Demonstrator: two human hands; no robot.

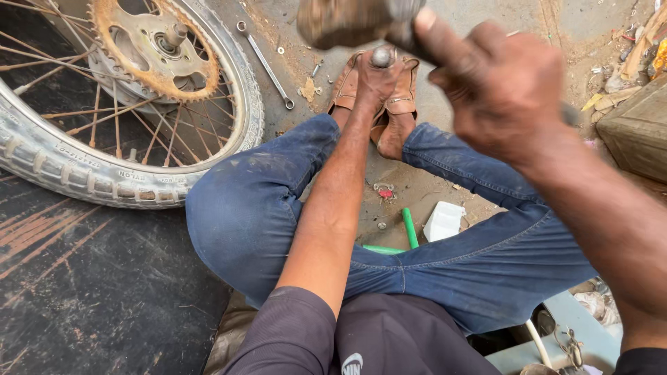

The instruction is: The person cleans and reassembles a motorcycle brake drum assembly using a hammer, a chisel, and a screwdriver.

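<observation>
My right hand (497, 83) is raised close to the camera, gripping the handle of a hammer whose blurred head (340, 21) is at the top of the view. My left hand (375, 76) reaches down between my knees and is closed around a small metal rod or punch (382, 55), held upright just above my brown sandals (375, 97). I sit cross-legged in blue jeans (257, 201) on a dirty concrete floor.
A spoked motorcycle wheel (125, 173) with a rusty sprocket (149, 48) lies at the upper left. A long spanner (267, 66) lies beside it. A green-handled tool (410, 229) and a white plastic piece (443, 221) lie between my legs. A wooden box (636, 125) stands at right.
</observation>
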